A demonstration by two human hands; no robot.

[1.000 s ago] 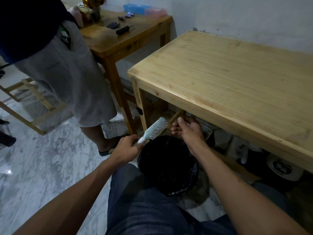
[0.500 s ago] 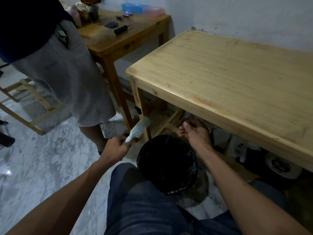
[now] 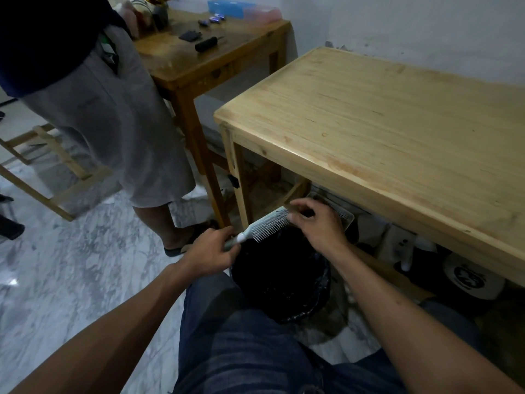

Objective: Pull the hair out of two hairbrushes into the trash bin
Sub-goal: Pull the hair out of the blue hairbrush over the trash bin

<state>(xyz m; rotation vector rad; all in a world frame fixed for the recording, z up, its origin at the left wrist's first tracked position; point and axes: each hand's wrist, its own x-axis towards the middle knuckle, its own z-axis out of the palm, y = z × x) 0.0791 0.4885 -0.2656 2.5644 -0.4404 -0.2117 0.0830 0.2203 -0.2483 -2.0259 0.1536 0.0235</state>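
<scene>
My left hand (image 3: pixel 210 251) grips the handle of a white hairbrush (image 3: pixel 268 224), which points up and right over the black trash bin (image 3: pixel 284 282) between my knees. The bristles face toward me. My right hand (image 3: pixel 315 223) is at the far end of the brush head, thumb and forefinger pinching among the bristles where a dark strand of hair (image 3: pixel 279 213) shows. Behind that hand lies a white perforated object (image 3: pixel 345 216), partly hidden. I cannot tell whether it is the second brush.
A light wooden table (image 3: pixel 383 132) overhangs the bin on the right, with shoes and clutter (image 3: pixel 466 277) under it. A person in grey shorts (image 3: pixel 113 115) stands at the left beside a darker table (image 3: pixel 204 58). Marble floor (image 3: pixel 71 265) spreads out to the left.
My left hand swung the brush back to the right, over the bin. My right hand left the table's underside and came to the brush's far end.
</scene>
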